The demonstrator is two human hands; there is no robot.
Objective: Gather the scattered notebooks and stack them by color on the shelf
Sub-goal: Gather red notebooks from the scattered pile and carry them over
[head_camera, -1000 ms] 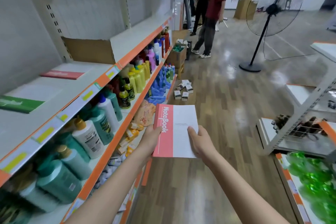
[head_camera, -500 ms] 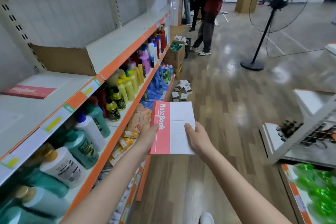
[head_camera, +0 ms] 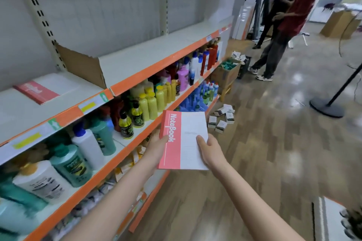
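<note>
Shop aisle, wood-pattern floor [head_camera: 264,152]. Shelving unit [head_camera: 137,76] on the left, cream decks with orange edge strips. Upper deck: a cardboard divider [head_camera: 82,64] standing across it, and to its left a red notebook [head_camera: 36,92] lying flat. Deck below is packed with bottles [head_camera: 150,101]: yellow, teal, white, pink, blue. Small boxes [head_camera: 222,117] scattered on the floor at the shelf base, a carton [head_camera: 226,76] further down. Fan stand [head_camera: 327,107] on the right. Two people [head_camera: 282,25] standing at the far end of the aisle.

Pink-and-white notebook [head_camera: 184,141], "NoteBook" on the pink band, is held out in the aisle in front of the bottle deck, cover up. Left hand [head_camera: 157,147] grips the pink spine edge, thumb on the cover. Right hand [head_camera: 210,151] grips the white edge, thumb on top. Hands are apart, one on each side of the notebook; it touches no shelf.
</note>
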